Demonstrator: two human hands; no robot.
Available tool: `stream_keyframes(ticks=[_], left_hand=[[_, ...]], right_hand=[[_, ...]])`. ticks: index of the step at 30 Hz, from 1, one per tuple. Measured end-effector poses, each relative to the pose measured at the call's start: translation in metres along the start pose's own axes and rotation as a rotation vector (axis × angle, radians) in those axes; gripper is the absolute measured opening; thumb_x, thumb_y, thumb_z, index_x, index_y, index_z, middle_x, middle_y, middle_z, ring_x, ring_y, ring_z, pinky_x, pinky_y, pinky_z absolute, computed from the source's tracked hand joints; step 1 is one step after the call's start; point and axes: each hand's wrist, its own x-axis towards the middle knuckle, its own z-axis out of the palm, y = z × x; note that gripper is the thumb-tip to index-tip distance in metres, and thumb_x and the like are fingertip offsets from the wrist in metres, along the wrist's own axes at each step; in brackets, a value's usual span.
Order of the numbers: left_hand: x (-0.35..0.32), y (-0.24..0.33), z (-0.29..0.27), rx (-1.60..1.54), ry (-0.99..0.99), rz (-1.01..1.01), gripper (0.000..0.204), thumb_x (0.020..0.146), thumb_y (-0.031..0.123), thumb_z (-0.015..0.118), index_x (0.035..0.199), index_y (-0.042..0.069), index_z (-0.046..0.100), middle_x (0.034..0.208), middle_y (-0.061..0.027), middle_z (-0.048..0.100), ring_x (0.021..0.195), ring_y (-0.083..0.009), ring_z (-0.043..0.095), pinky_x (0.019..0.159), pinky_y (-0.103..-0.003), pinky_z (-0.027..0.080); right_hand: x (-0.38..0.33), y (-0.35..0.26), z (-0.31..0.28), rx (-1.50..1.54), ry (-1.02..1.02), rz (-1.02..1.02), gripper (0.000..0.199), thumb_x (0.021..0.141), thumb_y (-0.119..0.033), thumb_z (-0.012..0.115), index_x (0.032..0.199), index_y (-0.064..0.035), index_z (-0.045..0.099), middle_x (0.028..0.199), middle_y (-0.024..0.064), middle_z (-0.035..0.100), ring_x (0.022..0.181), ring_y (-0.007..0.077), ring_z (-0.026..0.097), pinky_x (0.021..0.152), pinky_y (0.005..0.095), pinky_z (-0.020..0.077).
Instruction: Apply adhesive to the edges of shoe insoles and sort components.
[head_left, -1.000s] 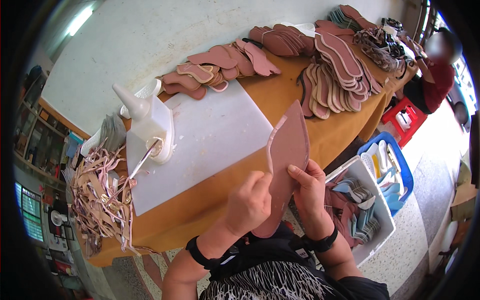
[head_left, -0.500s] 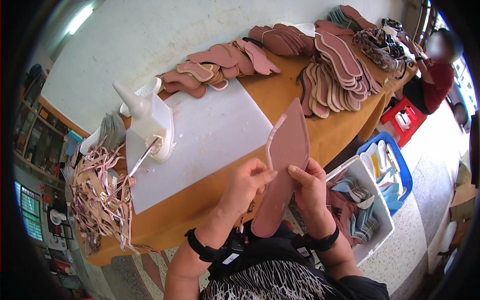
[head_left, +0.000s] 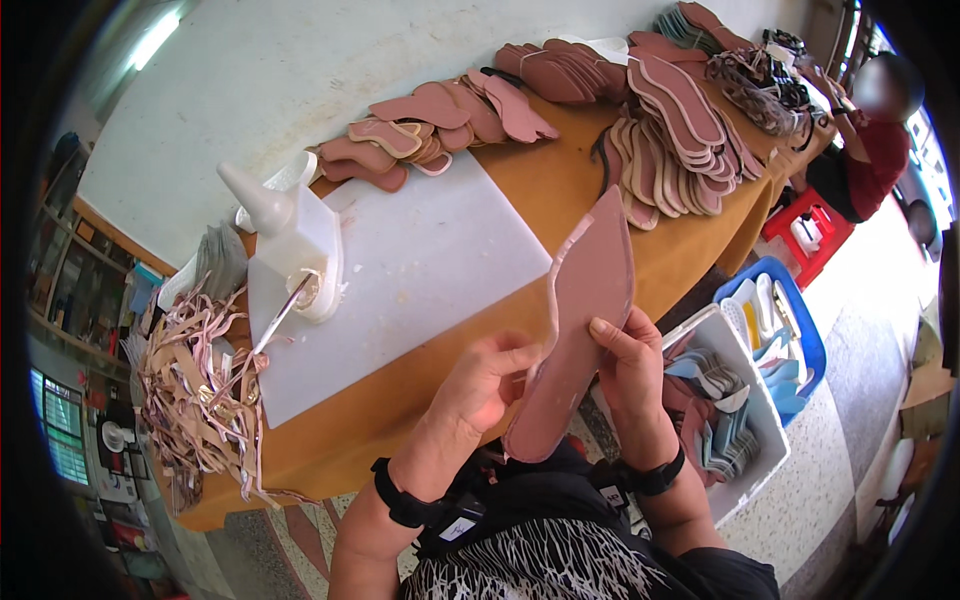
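A dusty-pink shoe insole [head_left: 580, 325] is held up at a slant in front of my body, its pointed end uppermost. A pale, folded-looking strip runs along its left edge. My right hand [head_left: 632, 365] grips the right side, thumb on the face and fingers behind. At the left edge, my left hand [head_left: 487, 378] is closed with thumb and fingers pinching the rim, some fingertips hidden behind the insole. To the left on the table, a white glue bottle [head_left: 292, 240] with a cone-shaped spout stands on a white board [head_left: 400, 290], and a brush [head_left: 285, 312] rests in its opening.
A heap of pink and tan trimmings [head_left: 205, 400] covers the table's left end. Stacked insoles [head_left: 675, 130] line the back. At right on the floor stand a white crate [head_left: 765, 460] and a blue basket [head_left: 815, 345] of shoe parts. Another person [head_left: 880, 160] sits beyond.
The insole has shifted slightly right and turned a little in my hands. My left fingers have moved from over its face to its left edge, lower down.
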Motion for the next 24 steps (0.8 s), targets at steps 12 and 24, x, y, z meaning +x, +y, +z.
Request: stream_keyframes(ticks=[12, 24], left_hand=[[-0.009, 0.007, 0.012, 0.223, -0.039, 0.003, 0.018, 0.082, 0.018, 0.060, 0.083, 0.002, 0.052, 0.064, 0.0005, 0.051, 0.045, -0.0051, 0.041, 0.038, -0.017, 0.031], [-0.010, -0.004, 0.011, 0.395, 0.056, 0.284, 0.014, 0.081, 0.009, 0.061, 0.084, -0.004, 0.058, 0.075, -0.0056, 0.060, 0.068, -0.0086, 0.055, 0.061, -0.020, 0.044]], right_hand=[[0.001, 0.002, -0.002, 0.013, -0.025, 0.021, 0.019, 0.075, 0.005, 0.058, 0.094, 0.0020, 0.059, 0.088, 0.0079, 0.063, 0.078, 0.0134, 0.059, 0.073, 0.0251, 0.0463], [0.000, 0.005, 0.000, 0.000, -0.008, 0.005, 0.020, 0.076, 0.005, 0.058, 0.096, 0.0024, 0.058, 0.090, 0.0080, 0.063, 0.078, 0.0134, 0.059, 0.073, 0.0254, 0.0463]])
